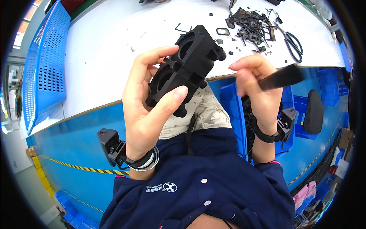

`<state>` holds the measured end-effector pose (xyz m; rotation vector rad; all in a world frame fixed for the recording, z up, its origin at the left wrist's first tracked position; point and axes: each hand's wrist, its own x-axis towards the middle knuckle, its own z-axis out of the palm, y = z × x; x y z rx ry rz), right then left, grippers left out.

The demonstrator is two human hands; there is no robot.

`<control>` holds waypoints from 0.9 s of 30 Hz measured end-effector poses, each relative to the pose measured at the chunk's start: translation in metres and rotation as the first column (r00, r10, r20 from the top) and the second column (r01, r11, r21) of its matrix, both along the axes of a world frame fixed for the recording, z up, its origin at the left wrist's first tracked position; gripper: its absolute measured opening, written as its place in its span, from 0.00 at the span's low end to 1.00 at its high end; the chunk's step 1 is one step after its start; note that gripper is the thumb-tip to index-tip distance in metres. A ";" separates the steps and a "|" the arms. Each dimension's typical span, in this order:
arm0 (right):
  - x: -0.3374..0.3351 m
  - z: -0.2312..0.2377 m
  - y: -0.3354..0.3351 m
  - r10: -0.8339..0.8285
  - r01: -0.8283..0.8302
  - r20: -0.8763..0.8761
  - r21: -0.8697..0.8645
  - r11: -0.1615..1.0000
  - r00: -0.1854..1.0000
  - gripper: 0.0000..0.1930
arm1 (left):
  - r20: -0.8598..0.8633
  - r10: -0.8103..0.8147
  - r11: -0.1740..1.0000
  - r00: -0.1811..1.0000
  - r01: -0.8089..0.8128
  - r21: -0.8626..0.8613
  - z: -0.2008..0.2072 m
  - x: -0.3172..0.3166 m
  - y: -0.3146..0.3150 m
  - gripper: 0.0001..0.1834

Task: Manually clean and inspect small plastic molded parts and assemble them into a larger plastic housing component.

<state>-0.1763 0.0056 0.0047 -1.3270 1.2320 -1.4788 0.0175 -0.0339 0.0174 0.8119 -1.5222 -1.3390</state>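
My left hand (140, 101) is closed round a black moulded plastic part (198, 61) with two round openings, held tilted above the near table edge. The thumb presses on its near side and the fingers wrap its left side. To the right of the part, my right hand (261, 82) grips a tool with a thick black handle (284, 77). The handle sticks out to the right and is somewhat blurred. I cannot make out the tool's working end. A small gap separates the right fingertips from the part.
A heap of black plastic scraps (251, 26) lies on the white table (103, 57), near black-handled scissors or snips (293, 45). A blue perforated basket (45, 65) stands at the left. Below the table edge, a blue bin (234, 110) holds black pieces by my right forearm.
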 end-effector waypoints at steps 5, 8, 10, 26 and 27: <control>-0.008 -0.019 0.005 0.178 -0.169 0.115 -0.087 0.982 0.977 0.14 | -0.039 0.036 0.999 0.999 -0.036 0.018 -0.001 -0.003 0.002 0.26; -0.002 -0.011 0.007 0.078 -0.079 0.040 0.017 0.997 0.996 0.22 | -0.043 0.053 0.998 0.998 -0.054 -0.017 -0.005 -0.002 0.001 0.27; -0.003 -0.009 0.004 0.059 -0.057 0.029 -0.063 0.996 0.998 0.22 | -0.049 0.053 0.998 0.997 -0.055 -0.031 -0.009 0.000 0.001 0.30; 0.002 0.017 0.007 0.299 -0.438 -0.365 -0.399 0.805 0.882 0.17 | 0.092 0.204 0.963 0.975 -0.182 -0.198 -0.008 -0.011 0.004 0.50; -0.002 0.018 0.006 0.317 -0.439 -0.338 -0.393 0.808 0.886 0.15 | 0.089 0.210 0.964 0.974 -0.191 -0.182 -0.007 -0.010 0.005 0.50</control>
